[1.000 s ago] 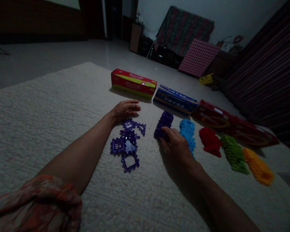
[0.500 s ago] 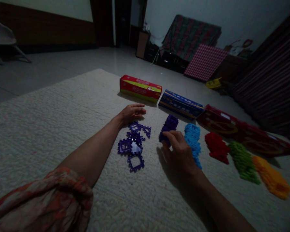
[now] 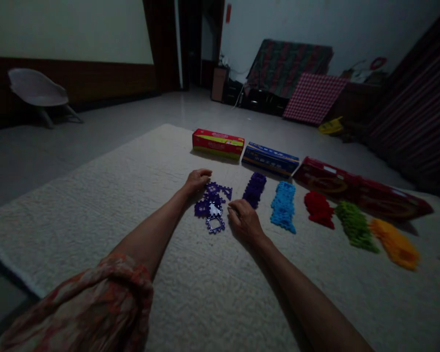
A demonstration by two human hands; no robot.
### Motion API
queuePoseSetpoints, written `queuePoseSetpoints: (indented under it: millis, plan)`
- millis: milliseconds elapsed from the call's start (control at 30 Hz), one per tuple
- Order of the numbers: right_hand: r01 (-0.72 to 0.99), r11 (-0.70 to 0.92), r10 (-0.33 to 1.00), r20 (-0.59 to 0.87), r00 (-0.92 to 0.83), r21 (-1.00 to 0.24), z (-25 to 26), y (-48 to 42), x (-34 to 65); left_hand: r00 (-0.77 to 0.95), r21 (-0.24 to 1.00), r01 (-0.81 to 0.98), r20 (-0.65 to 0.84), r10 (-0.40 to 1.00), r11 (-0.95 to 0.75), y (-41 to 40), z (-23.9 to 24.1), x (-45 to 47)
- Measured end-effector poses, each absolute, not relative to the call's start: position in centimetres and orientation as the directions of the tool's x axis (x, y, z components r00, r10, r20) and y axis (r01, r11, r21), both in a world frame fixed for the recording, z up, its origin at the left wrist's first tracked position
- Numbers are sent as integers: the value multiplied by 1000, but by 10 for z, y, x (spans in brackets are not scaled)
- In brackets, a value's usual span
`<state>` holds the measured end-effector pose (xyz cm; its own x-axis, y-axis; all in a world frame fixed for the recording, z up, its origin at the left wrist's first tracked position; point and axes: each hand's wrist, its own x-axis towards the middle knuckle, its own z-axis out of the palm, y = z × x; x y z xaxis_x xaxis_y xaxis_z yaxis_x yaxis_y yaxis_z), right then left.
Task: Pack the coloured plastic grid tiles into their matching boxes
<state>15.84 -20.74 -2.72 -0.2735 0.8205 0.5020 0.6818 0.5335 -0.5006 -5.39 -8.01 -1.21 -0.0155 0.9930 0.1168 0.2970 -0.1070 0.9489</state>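
Several loose purple plastic building tiles (image 3: 215,225) with toothed edges lie overlapping on the mat, some with window-like openings and one triangular. My left hand (image 3: 198,181) rests at their upper left edge, fingers loosely bent; nothing shows in it. My right hand (image 3: 244,218) is low over the mat just right of these tiles, its fingers curved and slightly apart, with no piece visible in them. Behind it stretches a row of stacked purple tiles (image 3: 255,188). To its right is a similar light blue row (image 3: 283,208).
Red pieces (image 3: 318,209), green pieces (image 3: 356,227) and orange pieces (image 3: 396,244) form rows further right. Behind them stand a red-and-yellow box (image 3: 218,144), a blue box (image 3: 270,160) and dark red boxes (image 3: 328,178). All are on a cream mat (image 3: 106,186). A chair (image 3: 38,88) stands left.
My right hand has moved left from the purple row to beside the loose tiles. My left hand's fingers have drawn in closer to the tiles. The view has shifted.
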Motion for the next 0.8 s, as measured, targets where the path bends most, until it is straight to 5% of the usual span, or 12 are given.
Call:
queuePoseSetpoints:
  millis: [167,333,800]
  plan:
    - [672,513,831,505,-233,-533,-30,-204,157,109,781,578,214,971,-236,-114,-9,-56]
    - [669,441,863,488,-132,-598,-30,-205,155,179,697,645,260,949,-312,-133,-9,-52]
    - [669,438,856,506,-108,-600,-29,-211,153,69,931,283,222,973,-232,-119,-12,-46]
